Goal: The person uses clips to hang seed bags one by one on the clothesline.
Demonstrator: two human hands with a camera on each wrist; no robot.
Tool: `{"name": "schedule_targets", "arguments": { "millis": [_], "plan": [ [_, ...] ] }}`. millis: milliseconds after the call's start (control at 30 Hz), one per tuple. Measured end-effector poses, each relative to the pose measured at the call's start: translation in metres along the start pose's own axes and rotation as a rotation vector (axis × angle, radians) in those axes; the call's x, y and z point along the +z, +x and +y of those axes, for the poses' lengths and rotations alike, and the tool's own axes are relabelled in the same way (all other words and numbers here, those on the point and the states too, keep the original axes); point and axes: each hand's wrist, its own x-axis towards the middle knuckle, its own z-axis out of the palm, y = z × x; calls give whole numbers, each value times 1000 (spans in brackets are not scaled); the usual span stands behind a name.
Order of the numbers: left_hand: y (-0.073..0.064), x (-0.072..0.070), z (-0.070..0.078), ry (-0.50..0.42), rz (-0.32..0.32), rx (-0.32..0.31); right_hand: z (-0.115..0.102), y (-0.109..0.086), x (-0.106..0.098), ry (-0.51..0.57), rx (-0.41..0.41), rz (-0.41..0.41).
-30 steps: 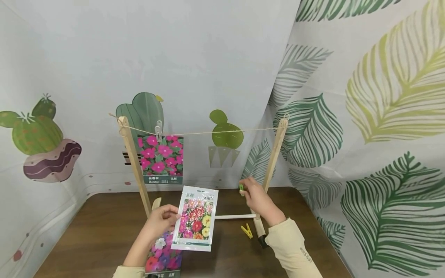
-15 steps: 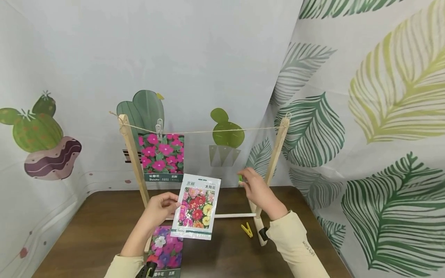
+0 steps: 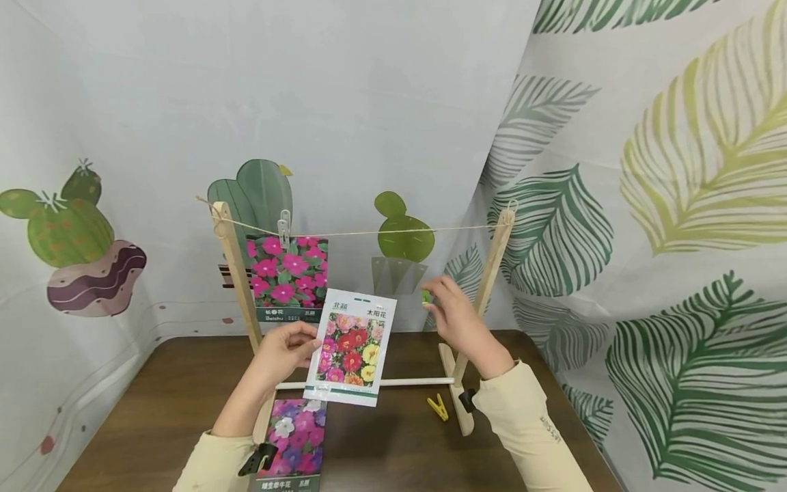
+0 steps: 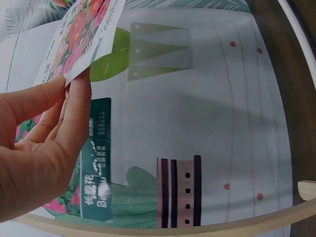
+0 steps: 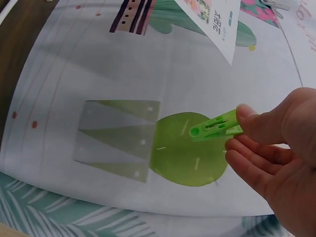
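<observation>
My left hand (image 3: 284, 354) pinches the left edge of a white seed packet (image 3: 352, 347) with colourful flowers printed on it. The packet stands nearly upright, below the string (image 3: 369, 232). To its right, my right hand (image 3: 456, 316) holds a green clothespin (image 5: 215, 126) between thumb and fingers, apart from both packet and string. A pink-flower seed packet (image 3: 289, 279) hangs on the string's left part from a white clothespin (image 3: 284, 229). In the left wrist view the held packet (image 4: 81, 37) is gripped at its edge between thumb and fingers.
Two wooden posts (image 3: 488, 287) carry the string, joined low down by a white rod (image 3: 418, 382). On the brown table (image 3: 172, 403) lie a yellow clothespin (image 3: 438, 408) and another flower seed packet (image 3: 294, 437). A printed cloth (image 3: 369, 102) hangs behind.
Both hands have risen toward the string, the left with the seed packet and the right with the green clothespin. The lower packet on the table now shows more fully.
</observation>
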Motion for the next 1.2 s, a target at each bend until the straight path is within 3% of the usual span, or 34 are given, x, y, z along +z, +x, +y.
{"name": "schedule_targets", "arguments": {
  "millis": [367, 767, 967, 1200],
  "plan": [
    [8, -1, 15, -27, 37, 7, -8, 16, -14, -10, -77, 71],
    [16, -2, 25, 12, 69, 83, -24, 35, -27, 5, -137, 112],
    [15, 3, 33, -28, 105, 68, -32, 44, -37, 16, -184, 150],
    [19, 6, 41, -54, 124, 100, -41, 55, -45, 19, -223, 191]
  ]
}}
